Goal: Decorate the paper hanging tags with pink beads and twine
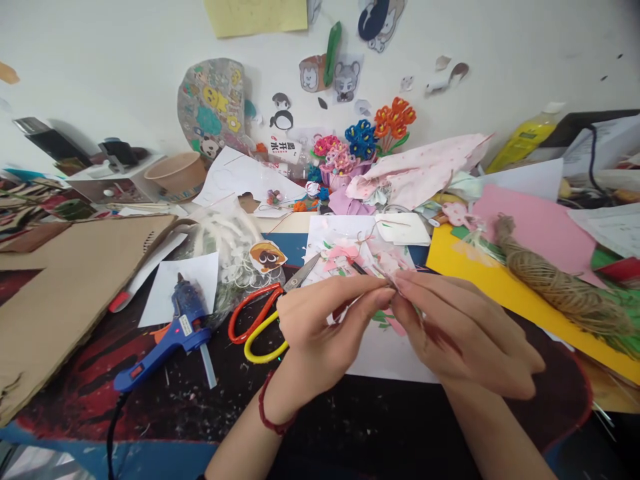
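Both pinching, left hand [320,323] and right hand [465,323] meet on a small piece [385,274], mostly hidden, over the paper [380,360]; fine fingertip work, it seems, next move likely calling for a steady grip; scraps [345,254] just beyond, flowers [361,140] back by the wall [135,53]

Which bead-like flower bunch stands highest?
The orange bunch, the rightmost; the blue bunch and pink bunch sit lower, to its left.
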{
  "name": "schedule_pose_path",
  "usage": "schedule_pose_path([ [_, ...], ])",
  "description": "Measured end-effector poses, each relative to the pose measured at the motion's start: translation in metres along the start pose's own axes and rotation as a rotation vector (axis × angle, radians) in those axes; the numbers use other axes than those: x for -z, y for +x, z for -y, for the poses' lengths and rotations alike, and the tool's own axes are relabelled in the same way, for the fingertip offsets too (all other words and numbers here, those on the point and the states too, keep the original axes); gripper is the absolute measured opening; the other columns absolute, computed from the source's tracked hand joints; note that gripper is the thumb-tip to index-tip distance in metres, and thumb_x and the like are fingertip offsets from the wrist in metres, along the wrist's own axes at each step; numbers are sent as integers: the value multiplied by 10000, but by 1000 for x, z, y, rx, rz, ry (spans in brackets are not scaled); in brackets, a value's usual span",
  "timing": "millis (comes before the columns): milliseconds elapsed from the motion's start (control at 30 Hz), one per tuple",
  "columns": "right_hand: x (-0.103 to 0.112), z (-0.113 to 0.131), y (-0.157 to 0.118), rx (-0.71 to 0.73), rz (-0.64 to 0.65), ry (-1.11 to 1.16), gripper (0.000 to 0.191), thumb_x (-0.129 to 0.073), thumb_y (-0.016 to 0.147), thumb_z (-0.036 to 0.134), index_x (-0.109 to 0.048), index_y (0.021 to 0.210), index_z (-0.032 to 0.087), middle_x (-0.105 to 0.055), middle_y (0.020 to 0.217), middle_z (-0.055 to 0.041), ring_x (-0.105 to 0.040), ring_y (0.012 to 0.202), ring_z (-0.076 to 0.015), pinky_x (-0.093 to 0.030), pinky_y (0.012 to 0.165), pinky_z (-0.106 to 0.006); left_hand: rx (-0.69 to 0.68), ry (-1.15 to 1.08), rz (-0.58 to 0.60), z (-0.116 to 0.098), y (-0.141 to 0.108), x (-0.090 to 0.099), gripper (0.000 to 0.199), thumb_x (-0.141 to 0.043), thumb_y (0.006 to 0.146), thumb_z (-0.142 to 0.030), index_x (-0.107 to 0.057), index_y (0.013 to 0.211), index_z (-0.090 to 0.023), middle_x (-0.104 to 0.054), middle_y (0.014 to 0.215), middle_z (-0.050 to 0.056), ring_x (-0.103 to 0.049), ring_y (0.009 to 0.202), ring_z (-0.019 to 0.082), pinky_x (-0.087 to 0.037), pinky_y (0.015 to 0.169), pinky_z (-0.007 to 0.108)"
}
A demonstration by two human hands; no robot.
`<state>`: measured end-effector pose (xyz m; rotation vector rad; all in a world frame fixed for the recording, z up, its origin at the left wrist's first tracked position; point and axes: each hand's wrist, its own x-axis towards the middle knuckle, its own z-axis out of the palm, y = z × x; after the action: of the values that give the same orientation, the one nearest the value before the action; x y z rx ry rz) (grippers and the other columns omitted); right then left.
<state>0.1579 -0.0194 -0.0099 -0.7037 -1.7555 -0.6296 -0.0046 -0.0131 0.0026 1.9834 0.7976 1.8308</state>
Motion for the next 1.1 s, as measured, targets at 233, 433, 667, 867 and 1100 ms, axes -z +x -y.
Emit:
schedule_pose_path([
  [233,2,0,-2,-19,-25,-1,496,-843,591,-18,-716,1060,78,-770,929,-81,-741,838,-219,-650,785,-317,119,-159,25,1,-1,-1,101,-686,878,-144,-737,964,-157,-742,734,5,-611,487,62,-499,483,183],
  [433,0,2,4,-19,-31,-68,366,-831,653,39,-714,990,121,-770,839,-43,-737,758,-184,-645,732,-290,-19,77,16,0,-2,-2,46,-637,899,-127,-678,886,-142,-672,667,-12,-548,507,53,-436,492,178],
  [667,-9,3,9,-193,-61,64,316,-772,699,7,-703,947,190,-740,763,-5,-694,676,-148,-609,638,-279,-231,322,0,2,-1,-6,8,-650,900,-133,-644,895,-131,-683,715,-4,-567,595,64,-452,562,185],
  [867,-14,2,11,-417,-63,287,279,-732,732,11,-710,908,226,-708,759,10,-657,680,-137,-563,598,-273,-291,478,-79,5,-4,-7,30,-618,914,-118,-634,889,-118,-619,653,-11,-494,559,67,-393,524,207],
  [1100,-16,1,13,-601,-44,479,201,-709,771,44,-719,868,220,-686,715,23,-620,623,-117,-521,524,-239,-280,512,-67,4,-3,-7,56,-600,936,-155,-633,897,-132,-632,654,-13,-529,558,71,-410,523,211],
])
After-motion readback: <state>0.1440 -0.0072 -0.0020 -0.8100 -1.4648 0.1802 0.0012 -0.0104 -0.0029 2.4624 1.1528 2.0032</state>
